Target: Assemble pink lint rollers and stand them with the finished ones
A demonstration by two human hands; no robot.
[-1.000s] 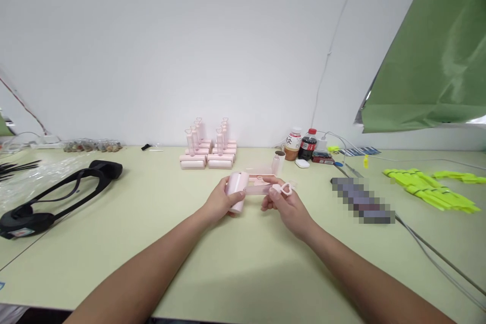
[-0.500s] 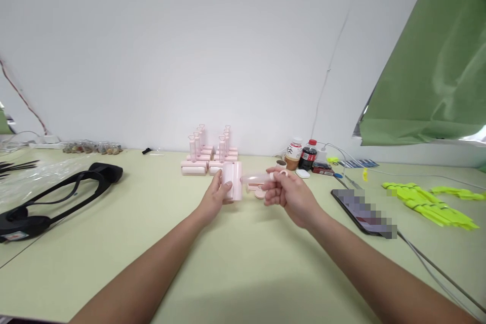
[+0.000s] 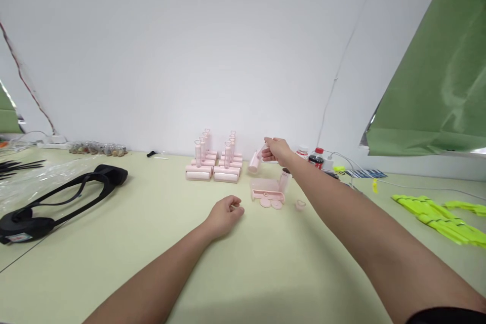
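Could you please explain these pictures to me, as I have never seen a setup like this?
Certainly. There is no machine here: you see a person's two bare hands. Every picture comes from one camera worn on that person's head, looking forward and down.

The right hand reaches out to the handle end of a pink roller; whether it is gripping is hard to tell. The left hand is loosely curled and shows nothing held.

On the table there are also more rollers in two rows, an open pink case, a black headset at the far left and bright yellow strips at the right.
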